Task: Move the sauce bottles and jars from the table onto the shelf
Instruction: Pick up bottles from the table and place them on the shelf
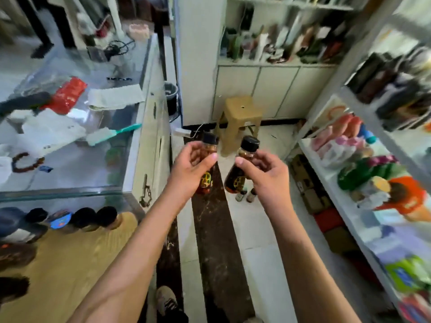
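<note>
Standing out against the floor, two small clear sauce bottles with black caps hang in mid-air: the reddish bottle (206, 169) gripped by the left hand (190, 170), the darker brown bottle (240, 170), tilted, gripped by the right hand (265, 174), between worktop (77, 250) and shelf (331, 180).

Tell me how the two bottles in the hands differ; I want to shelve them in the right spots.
The left-hand bottle holds reddish contents; the right-hand bottle holds darker brown liquid. The left-hand bottle stands nearly upright, the right-hand bottle tilts right. Both have black caps and yellow-marked labels, and look alike in size.
</note>
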`<control>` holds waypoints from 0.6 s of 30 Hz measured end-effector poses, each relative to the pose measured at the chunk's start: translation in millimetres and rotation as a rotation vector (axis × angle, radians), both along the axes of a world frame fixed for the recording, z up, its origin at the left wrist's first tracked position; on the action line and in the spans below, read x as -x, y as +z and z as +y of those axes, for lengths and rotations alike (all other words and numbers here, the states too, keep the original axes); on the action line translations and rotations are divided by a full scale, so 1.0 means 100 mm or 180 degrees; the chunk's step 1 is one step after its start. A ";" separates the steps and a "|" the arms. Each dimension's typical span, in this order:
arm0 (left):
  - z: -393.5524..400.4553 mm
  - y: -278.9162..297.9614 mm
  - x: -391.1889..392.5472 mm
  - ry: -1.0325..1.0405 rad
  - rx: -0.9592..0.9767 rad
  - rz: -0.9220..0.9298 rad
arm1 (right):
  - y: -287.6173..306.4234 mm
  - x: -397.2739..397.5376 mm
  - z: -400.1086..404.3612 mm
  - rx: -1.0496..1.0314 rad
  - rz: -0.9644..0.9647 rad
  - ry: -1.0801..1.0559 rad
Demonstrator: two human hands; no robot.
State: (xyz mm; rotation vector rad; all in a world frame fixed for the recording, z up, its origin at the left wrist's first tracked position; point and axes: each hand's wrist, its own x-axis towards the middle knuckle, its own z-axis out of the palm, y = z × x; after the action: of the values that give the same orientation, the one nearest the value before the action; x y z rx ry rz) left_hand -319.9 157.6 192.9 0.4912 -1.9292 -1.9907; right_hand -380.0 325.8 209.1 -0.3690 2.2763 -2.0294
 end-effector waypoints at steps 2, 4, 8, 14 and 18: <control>0.48 0.16 0.16 -0.0233 0.0060 0.0048 | 0.15 0.09 0.49 0.0042 0.0113 -0.0223; 0.93 0.28 0.29 -0.0459 0.0099 0.0077 | 0.25 0.16 0.96 0.0036 0.0178 -0.0417; 1.83 0.49 0.49 -0.0852 0.0304 0.0177 | 0.38 0.25 1.91 -0.0027 0.0318 -0.0726; 3.12 0.68 0.83 -0.1192 0.0416 0.0457 | 0.47 0.34 3.24 -0.0109 0.0752 -0.1088; 3.88 0.72 0.97 -0.1424 0.0210 0.0474 | 0.48 0.33 3.91 -0.0079 0.0762 -0.1436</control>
State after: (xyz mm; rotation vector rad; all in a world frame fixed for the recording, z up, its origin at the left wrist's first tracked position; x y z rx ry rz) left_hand -417.3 546.0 264.9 -0.1191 -2.1387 -2.1345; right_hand -413.0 717.2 256.8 -0.1038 2.7325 -2.2540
